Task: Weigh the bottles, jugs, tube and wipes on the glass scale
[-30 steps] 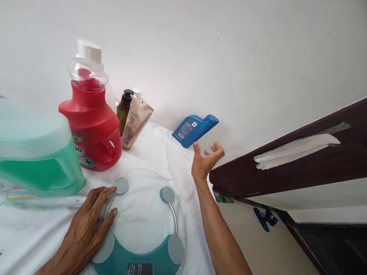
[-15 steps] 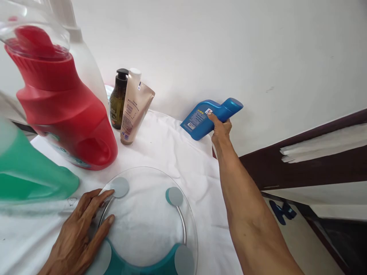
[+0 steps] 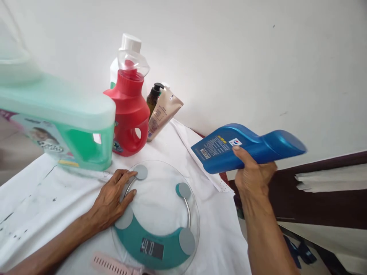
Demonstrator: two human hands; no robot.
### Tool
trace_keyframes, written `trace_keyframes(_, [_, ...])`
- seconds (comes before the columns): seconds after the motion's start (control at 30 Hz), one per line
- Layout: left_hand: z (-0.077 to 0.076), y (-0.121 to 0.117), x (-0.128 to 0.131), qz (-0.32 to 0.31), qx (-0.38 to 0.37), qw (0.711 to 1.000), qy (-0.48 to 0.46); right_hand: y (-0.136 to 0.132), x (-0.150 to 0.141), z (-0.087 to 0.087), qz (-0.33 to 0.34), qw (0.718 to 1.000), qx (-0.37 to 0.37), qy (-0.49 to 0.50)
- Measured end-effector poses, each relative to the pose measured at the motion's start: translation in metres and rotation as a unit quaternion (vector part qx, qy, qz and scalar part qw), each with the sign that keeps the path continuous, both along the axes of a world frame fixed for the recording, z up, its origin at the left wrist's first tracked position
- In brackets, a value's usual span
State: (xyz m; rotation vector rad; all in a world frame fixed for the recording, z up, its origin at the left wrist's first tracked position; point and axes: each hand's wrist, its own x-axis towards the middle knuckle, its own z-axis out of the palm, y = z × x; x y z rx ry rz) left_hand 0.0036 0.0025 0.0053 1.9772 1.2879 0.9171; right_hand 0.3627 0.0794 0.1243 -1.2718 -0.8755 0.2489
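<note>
A blue plastic bottle (image 3: 226, 152) with a label, a barcode and a slanted neck is tilted in the air on the right. My right hand (image 3: 255, 177) is closed around it, thumb on the printed face; the other fingers are mostly hidden. My left hand (image 3: 110, 200) lies on the left edge of a round glass bathroom scale (image 3: 155, 183), its fingers stretched out and thumb apart, fingertips by a grey foot pad. The scale's display (image 3: 151, 249) is lit, but its digits are hard to read.
A large green liquid jug (image 3: 86, 114) stands at left, beside a red detergent bottle (image 3: 129, 107). Behind are a dark pump bottle (image 3: 153, 97) and a beige tube (image 3: 164, 112). A pink comb-like strip (image 3: 111, 264) lies in front. The white-clothed table ends at right; slippers (image 3: 299, 250) lie below.
My right hand reached the blue bottle, gripped it and lifted it off the cloth toward me. My left hand stays on the scale. The view has shifted, bringing the display back in sight.
</note>
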Motion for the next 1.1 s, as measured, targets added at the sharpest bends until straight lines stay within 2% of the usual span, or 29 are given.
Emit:
trace_keyframes(0.1, [0.002,0.001,-0.002,-0.010,-0.005,1.000,-0.002,-0.052,-0.038,0.027,0.043,0.999,0.007,0.001])
trace_keyframes(0.17, [0.002,0.001,-0.004,-0.014,-0.002,1.000,-0.002,-0.079,-0.064,0.032,0.082,0.996,-0.002,0.014])
trace_keyframes(0.3, [-0.002,0.002,-0.006,-0.024,0.002,1.000,0.000,-0.115,-0.105,0.015,0.151,0.986,-0.057,0.041])
trace_keyframes(0.43, [-0.005,0.003,-0.007,-0.028,0.008,1.000,0.002,-0.133,-0.131,-0.007,0.208,0.972,-0.100,0.037])
trace_keyframes(0.53, [-0.006,0.003,-0.007,-0.028,0.004,1.000,0.000,-0.139,-0.138,-0.017,0.207,0.973,-0.099,0.031])
trace_keyframes(0.7, [-0.005,0.003,-0.006,-0.032,0.012,0.999,0.002,-0.149,-0.128,-0.030,0.187,0.976,-0.115,-0.012])
trace_keyframes(0.77, [-0.005,0.003,-0.006,-0.031,0.008,0.999,0.003,-0.152,-0.124,-0.034,0.199,0.973,-0.118,-0.004])
trace_keyframes(0.83, [-0.003,0.002,-0.007,-0.031,0.003,0.999,0.008,-0.154,-0.120,-0.037,0.211,0.973,-0.091,0.016])
trace_keyframes(0.9, [-0.002,0.002,-0.007,-0.032,0.002,0.999,0.015,-0.156,-0.118,-0.043,0.197,0.978,-0.045,0.043])
trace_keyframes(0.97, [-0.001,0.002,-0.007,-0.033,0.003,0.999,0.020,-0.158,-0.113,-0.054,0.146,0.987,-0.019,0.071])
trace_keyframes(1.1, [0.001,0.002,-0.006,-0.032,-0.001,0.999,0.026,-0.163,-0.093,-0.090,-0.022,0.990,-0.078,0.111])
